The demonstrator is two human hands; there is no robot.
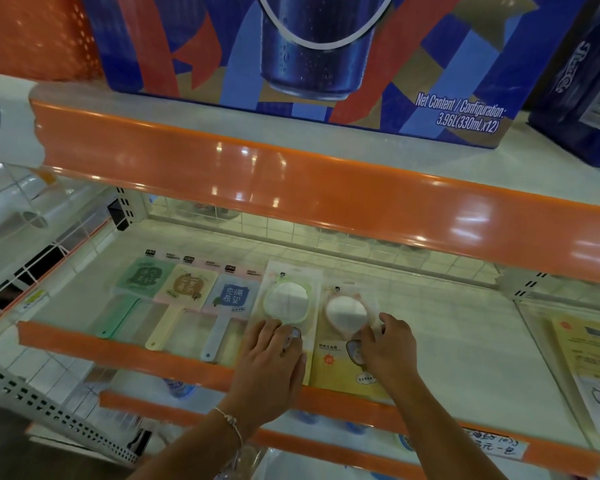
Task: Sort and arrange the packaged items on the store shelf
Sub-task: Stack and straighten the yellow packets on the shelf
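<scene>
Mirror packs lie side by side; left hand (269, 362) covers the green-rimmed pack (284, 299) (grip released), right hand (388, 344) pinches the pink-rimmed pack (343, 362).

You have a single wide-angle view from your head, close to the unit, facing forward and steeply down onto the white middle shelf with its glossy orange front lip (125, 344). That shelf's front edge runs low across the picture, tilted down to the right, and its wire-grid back edge lies under the orange lip of the shelf above (291, 174). Your two forearms enter from the bottom edge. Straight lines bow near the corners.
</scene>
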